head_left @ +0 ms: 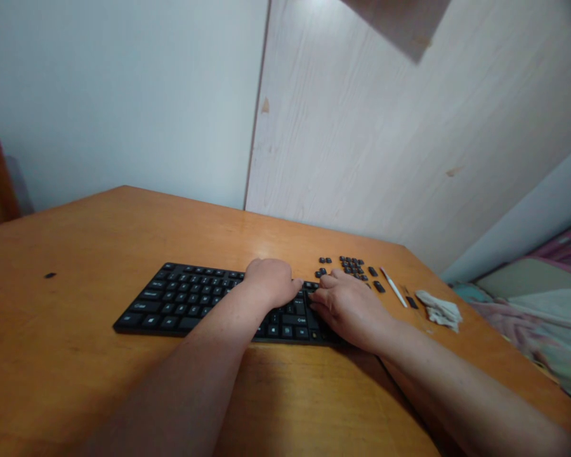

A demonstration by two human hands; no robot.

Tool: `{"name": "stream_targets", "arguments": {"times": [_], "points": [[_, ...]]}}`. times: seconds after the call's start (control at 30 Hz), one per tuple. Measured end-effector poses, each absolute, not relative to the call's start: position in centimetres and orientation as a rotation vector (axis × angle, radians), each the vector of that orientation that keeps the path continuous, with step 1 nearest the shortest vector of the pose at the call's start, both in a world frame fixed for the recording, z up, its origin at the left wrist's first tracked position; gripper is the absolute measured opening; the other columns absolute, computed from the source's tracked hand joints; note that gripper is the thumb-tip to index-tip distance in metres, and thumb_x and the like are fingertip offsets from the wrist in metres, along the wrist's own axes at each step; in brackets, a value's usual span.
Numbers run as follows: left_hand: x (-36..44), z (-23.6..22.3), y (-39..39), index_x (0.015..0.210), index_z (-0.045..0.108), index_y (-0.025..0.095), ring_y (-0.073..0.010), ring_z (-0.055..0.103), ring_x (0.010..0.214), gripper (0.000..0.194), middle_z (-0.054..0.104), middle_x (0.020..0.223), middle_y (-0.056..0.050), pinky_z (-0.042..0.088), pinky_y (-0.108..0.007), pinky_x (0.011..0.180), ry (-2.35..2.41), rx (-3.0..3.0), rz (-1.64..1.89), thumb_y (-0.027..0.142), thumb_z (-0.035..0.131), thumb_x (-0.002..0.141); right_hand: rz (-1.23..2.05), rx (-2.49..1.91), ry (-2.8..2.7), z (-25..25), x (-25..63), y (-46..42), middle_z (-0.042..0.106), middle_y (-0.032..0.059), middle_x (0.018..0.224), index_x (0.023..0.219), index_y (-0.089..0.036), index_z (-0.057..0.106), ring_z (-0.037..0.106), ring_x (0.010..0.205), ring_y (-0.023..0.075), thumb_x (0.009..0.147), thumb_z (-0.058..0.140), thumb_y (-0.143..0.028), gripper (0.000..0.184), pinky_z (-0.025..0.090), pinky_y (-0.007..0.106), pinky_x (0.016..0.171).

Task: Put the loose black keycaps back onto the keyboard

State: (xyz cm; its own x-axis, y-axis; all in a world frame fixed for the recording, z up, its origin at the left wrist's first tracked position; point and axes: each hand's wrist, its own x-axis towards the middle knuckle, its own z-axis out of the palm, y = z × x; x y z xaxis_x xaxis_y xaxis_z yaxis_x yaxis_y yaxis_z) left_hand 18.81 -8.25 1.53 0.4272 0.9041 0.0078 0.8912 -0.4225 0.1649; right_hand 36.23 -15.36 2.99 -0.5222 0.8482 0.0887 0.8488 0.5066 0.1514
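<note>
A black keyboard (190,298) lies at a slight angle on the wooden table. My left hand (270,284) rests over its upper middle, fingers curled down at the far edge and thumb pointing right. On the keyboard's right section is my right hand (349,309), its fingers bent and drawn together against the surface. Whatever the right fingertips hold, if anything, is hidden. Several loose black keycaps (352,264) sit just beyond the right hand. Two larger keycaps (379,287) lie to their right.
Right of the keycaps are a white pen-like stick (394,288), a small dark tool (412,302) and a crumpled white cloth (440,310). A small black piece (50,275) lies far left on the table (285,400). A wall stands behind; bedding (528,304) is at right.
</note>
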Motion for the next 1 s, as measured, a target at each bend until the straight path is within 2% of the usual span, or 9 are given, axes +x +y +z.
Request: {"name": "stream_targets", "arguments": {"times": [0.2,0.33,0.47,0.6,0.67,0.87,1.0], "points": [[18.8,1.7,-8.3,0.106,0.075,0.02,-0.0312,0.064,0.11,0.059,0.073,0.111,-0.016,0.047,-0.038,0.094,1.618,2.521,0.125,0.064,0.041,0.087,-0.254,-1.53,-2.702,2.3,36.2,-15.5,0.063,0.0065,0.08,0.076,-0.018,0.07,0.048,0.083,0.0194,0.098,0.048,-0.025,0.032,0.036,0.031,0.074],[18.8,1.6,-8.2,0.106,0.075,0.02,-0.0312,0.064,0.11,0.059,0.073,0.11,-0.015,0.047,-0.038,0.094,1.617,2.524,0.137,0.065,0.041,0.088,-0.358,-1.57,-2.731,2.1,35.8,-16.2,0.064,0.008,0.082,0.08,-0.018,0.068,0.049,0.08,0.0201,0.098,0.044,-0.021,0.03,0.037,0.032,0.074],[18.8,1.6,-8.2,0.105,0.075,0.019,-0.0323,0.064,0.11,0.059,0.073,0.111,-0.017,0.048,-0.04,0.093,1.599,2.536,0.143,0.064,0.041,0.088,-0.476,-1.604,-2.769,1.8,35.2,-17.2,0.067,0.0098,0.086,0.1,-0.014,0.07,0.052,0.078,0.0223,0.093,0.045,-0.016,0.026,0.038,0.035,0.072],[18.8,1.6,-8.3,0.104,0.075,0.019,-0.0323,0.064,0.11,0.058,0.073,0.111,-0.017,0.048,-0.04,0.093,1.606,2.527,0.152,0.064,0.042,0.087,-0.564,-1.663,-2.8,1.2,34.9,-17.7,0.069,0.014,0.089,0.123,-0.006,0.064,0.056,0.079,0.0256,0.09,0.047,-0.014,0.038,0.04,0.037,0.07],[18.8,1.7,-8.4,0.104,0.075,0.019,-0.0326,0.064,0.11,0.059,0.073,0.111,-0.017,0.048,-0.04,0.093,1.603,2.525,0.149,0.064,0.042,0.087,-0.566,-1.693,-2.819,0.9,34.8,-17.8,0.069,0.0156,0.09,0.128,-0.004,0.061,0.057,0.08,0.0268,0.089,0.049,-0.015,0.043,0.041,0.038,0.069],[18.7,1.8,-8.3,0.104,0.075,0.018,-0.0332,0.064,0.111,0.058,0.072,0.112,-0.018,0.047,-0.041,0.094,1.585,2.527,0.144,0.061,0.041,0.088,-0.558,-1.706,-2.823,0.5,34.8,-17.9,0.071,0.0144,0.093,0.13,-0.004,0.061,0.057,0.08,0.0254,0.089,0.047,-0.014,0.044,0.042,0.037,0.069],[18.7,1.7,-8.3,0.104,0.075,0.018,-0.0323,0.064,0.11,0.058,0.072,0.112,-0.017,0.047,-0.04,0.094,1.583,2.532,0.14,0.062,0.041,0.088,-0.495,-1.711,-2.742,1.5,35.2,-18.1,0.07,0.0106,0.089,0.124,-0.011,0.066,0.057,0.081,0.0248,0.09,0.047,-0.017,0.04,0.04,0.036,0.068]]}}
